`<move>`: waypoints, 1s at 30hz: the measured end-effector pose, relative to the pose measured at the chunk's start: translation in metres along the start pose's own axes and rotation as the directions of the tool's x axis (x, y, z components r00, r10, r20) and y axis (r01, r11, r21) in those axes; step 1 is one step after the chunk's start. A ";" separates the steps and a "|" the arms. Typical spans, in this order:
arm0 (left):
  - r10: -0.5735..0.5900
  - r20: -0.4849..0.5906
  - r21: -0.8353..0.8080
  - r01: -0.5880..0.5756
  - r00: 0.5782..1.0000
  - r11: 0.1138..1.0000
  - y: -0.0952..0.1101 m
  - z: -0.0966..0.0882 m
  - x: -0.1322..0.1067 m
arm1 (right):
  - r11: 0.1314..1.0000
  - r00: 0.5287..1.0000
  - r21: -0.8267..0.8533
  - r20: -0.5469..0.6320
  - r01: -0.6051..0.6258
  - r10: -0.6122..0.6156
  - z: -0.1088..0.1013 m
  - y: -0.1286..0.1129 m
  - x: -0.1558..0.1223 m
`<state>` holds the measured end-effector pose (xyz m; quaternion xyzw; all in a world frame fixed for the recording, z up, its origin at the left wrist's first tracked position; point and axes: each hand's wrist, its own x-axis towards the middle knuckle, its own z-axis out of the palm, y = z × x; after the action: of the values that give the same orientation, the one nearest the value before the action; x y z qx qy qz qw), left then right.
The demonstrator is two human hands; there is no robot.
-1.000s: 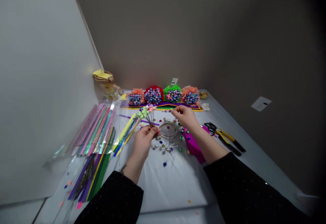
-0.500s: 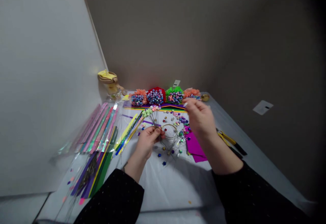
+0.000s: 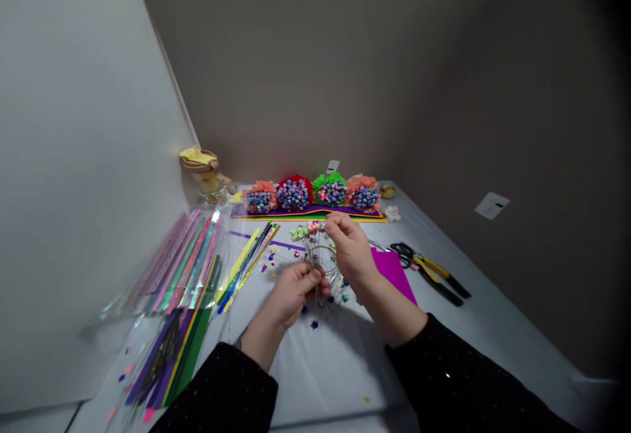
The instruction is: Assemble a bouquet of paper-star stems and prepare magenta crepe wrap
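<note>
My left hand (image 3: 293, 292) is closed around a bunch of thin wire stems (image 3: 311, 252), upright over the table. Green and pink paper stars (image 3: 302, 232) tip the stems. My right hand (image 3: 351, 249) is raised beside the bunch, thumb and fingers pinched at its top right edge on what looks like a small pale star; its stem is hidden. Below and behind the hands, a gold ring (image 3: 331, 249) and loose stars on wires lie on the white table, partly covered by my right hand. A dark blue star (image 3: 314, 324) lies nearest me.
Several star bouquets (image 3: 294, 194) in ruffled wraps stand at the back on coloured sheets. Paper strips (image 3: 187, 269) in clear sleeves lie left. On the right are magenta paper (image 3: 397, 275), black scissors (image 3: 405, 253) and yellow-handled pliers (image 3: 438, 278). A cup (image 3: 204, 170) stands back left.
My right hand has come down and left from the back right to the top of the bunch. My left hand keeps hold of the stems. The view has shifted slightly.
</note>
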<state>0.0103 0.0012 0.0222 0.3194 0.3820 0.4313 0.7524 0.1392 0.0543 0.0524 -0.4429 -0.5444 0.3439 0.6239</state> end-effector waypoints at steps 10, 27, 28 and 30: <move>0.138 -0.032 0.121 -0.134 0.990 0.984 -0.003 -0.006 0.005 | 0.737 0.877 -0.478 0.304 0.478 -0.373 -0.035 -0.025 0.017; 0.112 0.041 0.094 -0.116 0.993 0.989 -0.004 0.005 -0.002 | 0.543 0.719 -0.607 0.068 0.580 -0.692 -0.024 0.003 -0.012; 0.126 0.034 0.106 -0.129 0.991 0.986 -0.004 0.004 -0.002 | 0.559 0.735 -0.601 0.072 0.572 -0.674 -0.024 0.003 -0.011; 0.159 -0.010 0.131 -0.156 0.987 0.979 -0.003 0.002 -0.001 | 0.584 0.760 -0.579 0.098 0.569 -0.643 -0.029 -0.001 -0.008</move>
<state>0.0132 -0.0012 0.0213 0.3926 0.3903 0.4668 0.6896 0.1663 0.0417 0.0504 -0.4173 -0.7005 -0.0993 0.5703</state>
